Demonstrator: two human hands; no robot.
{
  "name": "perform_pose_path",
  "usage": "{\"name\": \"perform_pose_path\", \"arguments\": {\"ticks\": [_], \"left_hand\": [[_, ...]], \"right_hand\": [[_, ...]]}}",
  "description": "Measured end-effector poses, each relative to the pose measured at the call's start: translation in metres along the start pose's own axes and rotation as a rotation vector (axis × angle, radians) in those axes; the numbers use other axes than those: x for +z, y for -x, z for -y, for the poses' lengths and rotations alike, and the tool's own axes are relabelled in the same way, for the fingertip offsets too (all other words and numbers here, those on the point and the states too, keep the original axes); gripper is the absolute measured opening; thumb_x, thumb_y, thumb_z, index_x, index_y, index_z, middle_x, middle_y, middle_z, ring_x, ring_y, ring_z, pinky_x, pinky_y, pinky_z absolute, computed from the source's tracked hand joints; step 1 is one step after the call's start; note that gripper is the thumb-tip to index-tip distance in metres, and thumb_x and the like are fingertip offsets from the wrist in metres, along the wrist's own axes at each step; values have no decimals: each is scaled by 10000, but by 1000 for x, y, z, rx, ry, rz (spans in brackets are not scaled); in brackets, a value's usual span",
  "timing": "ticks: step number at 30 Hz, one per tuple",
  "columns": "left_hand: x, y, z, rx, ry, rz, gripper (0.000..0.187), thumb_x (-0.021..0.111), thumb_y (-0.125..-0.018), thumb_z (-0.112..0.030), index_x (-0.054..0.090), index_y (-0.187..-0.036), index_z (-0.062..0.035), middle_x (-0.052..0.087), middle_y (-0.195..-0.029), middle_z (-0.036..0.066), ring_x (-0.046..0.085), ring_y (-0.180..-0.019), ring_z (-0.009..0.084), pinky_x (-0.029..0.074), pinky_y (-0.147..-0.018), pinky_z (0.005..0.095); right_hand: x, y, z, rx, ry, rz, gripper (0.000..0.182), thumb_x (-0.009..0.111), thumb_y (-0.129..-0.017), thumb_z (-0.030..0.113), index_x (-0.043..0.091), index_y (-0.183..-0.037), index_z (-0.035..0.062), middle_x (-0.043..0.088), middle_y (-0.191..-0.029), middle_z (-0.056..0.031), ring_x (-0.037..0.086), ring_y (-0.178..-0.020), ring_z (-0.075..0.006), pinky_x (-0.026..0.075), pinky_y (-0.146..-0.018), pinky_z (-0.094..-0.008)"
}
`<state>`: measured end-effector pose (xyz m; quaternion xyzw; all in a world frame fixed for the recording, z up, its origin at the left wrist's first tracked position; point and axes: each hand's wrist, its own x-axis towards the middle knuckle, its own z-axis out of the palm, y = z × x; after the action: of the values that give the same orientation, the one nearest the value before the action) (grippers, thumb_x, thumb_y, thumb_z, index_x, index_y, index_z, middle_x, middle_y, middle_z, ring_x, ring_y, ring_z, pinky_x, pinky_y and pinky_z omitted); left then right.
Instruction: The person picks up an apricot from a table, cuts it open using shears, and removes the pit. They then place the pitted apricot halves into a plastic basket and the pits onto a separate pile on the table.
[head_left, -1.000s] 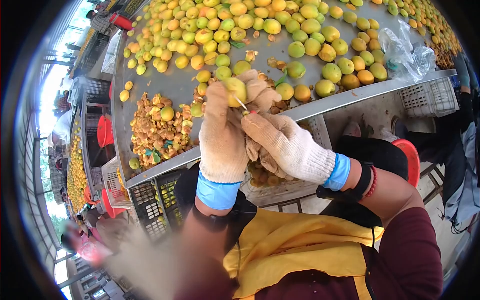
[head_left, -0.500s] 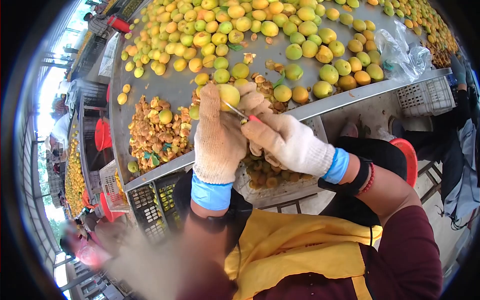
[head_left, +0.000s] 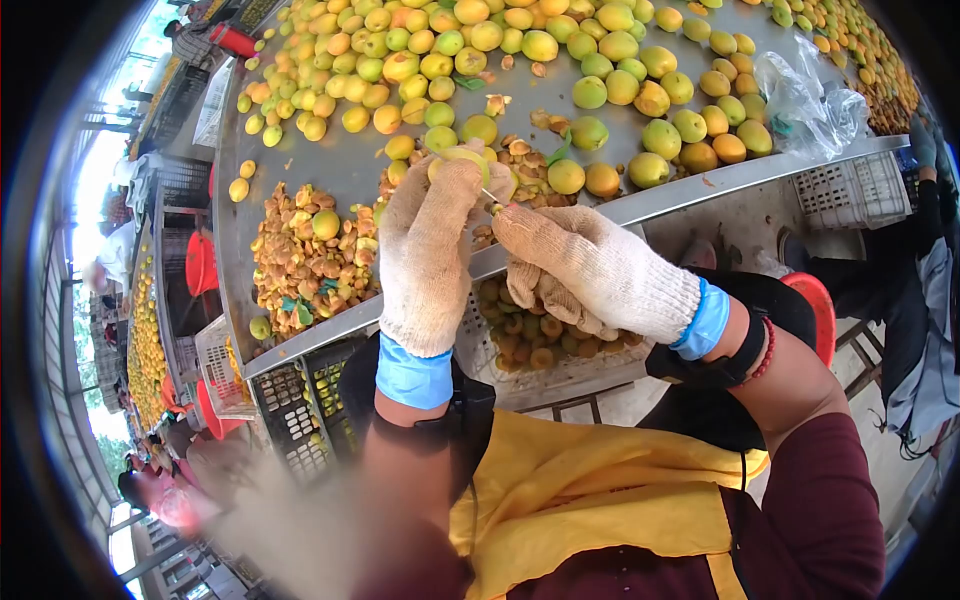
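Note:
My gloved left hand [head_left: 428,245] is closed around a yellow-green apricot [head_left: 474,170] above the near edge of the metal table [head_left: 355,180]; its fingers cover much of the fruit. In my right hand [head_left: 605,265], also gloved, is a small knife [head_left: 489,195], its thin blade pointing at the apricot and its handle mostly hidden by the fingers. Beneath the hands, a light plastic crate [head_left: 570,372] holds cut fruit. Left of my left hand lies a heap of brownish apricot scraps [head_left: 300,250] with a few leaves.
Many whole apricots [head_left: 400,68] cover the table's far side. A crumpled clear plastic bag [head_left: 808,100] lies near the right edge. Dark crates [head_left: 290,410] stand below on the left. Another person's dark-clothed leg [head_left: 850,290] and a red stool [head_left: 812,305] are at right.
Both hands have shifted slightly. My left fingers now wrap over the apricot and hide more of it; my right hand has turned, covering the knife's red handle.

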<state>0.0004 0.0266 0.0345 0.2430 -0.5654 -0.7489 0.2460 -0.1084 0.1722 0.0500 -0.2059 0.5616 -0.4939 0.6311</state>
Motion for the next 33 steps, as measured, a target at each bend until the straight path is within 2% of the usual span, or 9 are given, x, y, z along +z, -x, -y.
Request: {"name": "perform_pose_path", "arguments": {"ticks": [6, 9, 13, 18, 22, 24, 27, 31, 33], "left_hand": [[-3, -7, 26, -98, 424, 16, 393, 598, -1051, -313, 637, -1241, 29, 715, -1022, 79, 674, -946, 171, 518, -844, 310], [-11, -6, 15, -110, 142, 10, 475, 557, -1077, -365, 587, -1291, 58, 699, -1087, 150, 658, -1059, 266, 538, -961, 416], [-11, -7, 12, -42, 30, 76, 478, 555, -1076, -370, 600, -1296, 52, 712, -1071, 137, 666, -1026, 240, 536, -929, 376], [-3, -5, 0, 156, -503, -30, 342, 586, -1057, -304, 718, -1178, -14, 702, -1059, 46, 600, -889, 134, 471, -803, 260], [-8, -9, 15, 163, -409, -14, 333, 575, -1063, -281, 705, -1168, 7, 695, -1072, 67, 615, -916, 151, 491, -814, 276], [-1, -9, 21, -133, 297, -146, 334, 574, -1062, -275, 693, -1140, 27, 697, -1016, 80, 633, -912, 165, 511, -812, 291], [-3, -6, 20, -182, 380, -109, 334, 591, -1052, -275, 689, -1130, 35, 699, -984, 79, 643, -916, 160, 523, -816, 304], [0, -1, 5, 60, -138, -114, 402, 523, -1090, -313, 652, -1209, 49, 702, -1100, 141, 653, -938, 194, 548, -895, 330], [3, 1, -2, 24, -238, -105, 330, 616, -1037, -288, 693, -1089, 29, 704, -1001, 83, 638, -915, 132, 520, -819, 295]], "right_hand": [[6, -28, -30, -286, -24, -108, 615, 543, -1012, 635, 630, -833, 53, 529, -602, 10, 468, -466, -58, 349, -429, -226], [2, -26, -32, -279, 50, -97, 649, 530, -1005, 661, 618, -790, 56, 557, -610, -26, 506, -450, -111, 388, -418, -279], [-5, -8, -12, -95, 58, -68, 606, 555, -1016, 620, 638, -907, 30, 599, -661, -21, 558, -517, -86, 427, -440, -267], [1, -18, -15, -497, 711, -432, 377, 552, -1031, 434, 645, -1208, 115, 709, -955, -194, 680, -937, -432, 571, -768, -497], [8, -32, -23, -595, 695, -457, 428, 526, -1040, 454, 599, -1300, 123, 719, -953, -203, 697, -908, -426, 576, -761, -498], [8, -31, -23, -518, 758, -450, 436, 525, -1040, 458, 600, -1296, 113, 717, -929, -210, 697, -898, -430, 578, -755, -492], [10, -31, -27, -463, 724, -410, 446, 525, -1040, 470, 618, -1253, 90, 710, -856, -202, 710, -837, -403, 585, -730, -465], [10, -14, 2, -189, 341, -221, 455, 543, -1031, 486, 661, -1130, 58, 683, -748, -129, 711, -703, -267, 585, -688, -392], [10, -12, 5, -187, 346, -212, 449, 549, -1028, 482, 662, -1126, 59, 681, -747, -126, 710, -708, -267, 584, -698, -392]]}}
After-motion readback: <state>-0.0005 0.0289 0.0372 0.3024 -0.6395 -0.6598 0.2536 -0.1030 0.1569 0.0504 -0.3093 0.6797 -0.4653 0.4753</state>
